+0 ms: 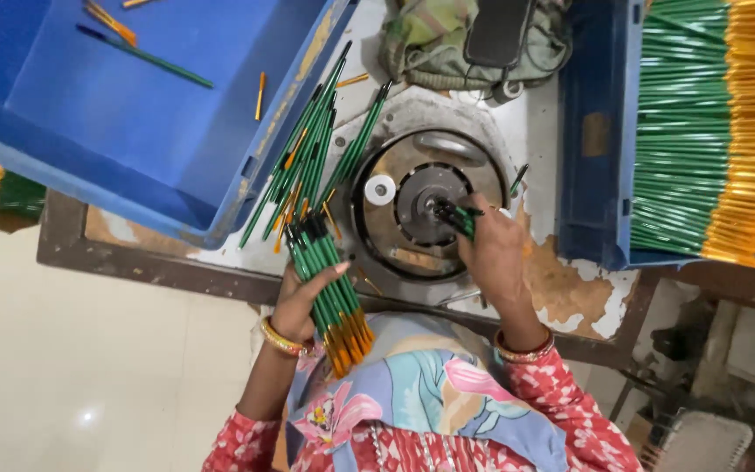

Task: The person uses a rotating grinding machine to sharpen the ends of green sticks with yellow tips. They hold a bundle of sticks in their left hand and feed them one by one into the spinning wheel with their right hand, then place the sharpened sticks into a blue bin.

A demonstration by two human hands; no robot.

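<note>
Head view looking down at a seated person in a red floral top, bangles on both wrists. Left hand [303, 301] is wrapped around a bundle of green pencils [329, 293] with orange ends, held over the lap at the near table edge, dark tips pointing away from the body and orange ends toward it, thumb lying across the bundle. Right hand [493, 258] is pinched closed on a few green pencils [458, 217], pressing their dark tips at the hub of a round metal machine disc [425, 205] set into the table [535, 131]. The 2 hands are apart, left at the disc's near-left side, right over its right half. A small white ring [380, 190] lies on the disc left of the hub. A loose pile of green pencils [308, 157] lies on the table slanting from the disc's left side up toward the corner of a blue crate [133, 131]; the crate holds a few stray pencils on its floor. At far right a second blue crate [592, 131] is packed with neat rows of green pencils with yellow-orange ends [709, 131]. A greenish cloth bag [447, 39] with a dark object on it sits at the table's far edge. The table's white surface is chipped near the right hand.
</note>
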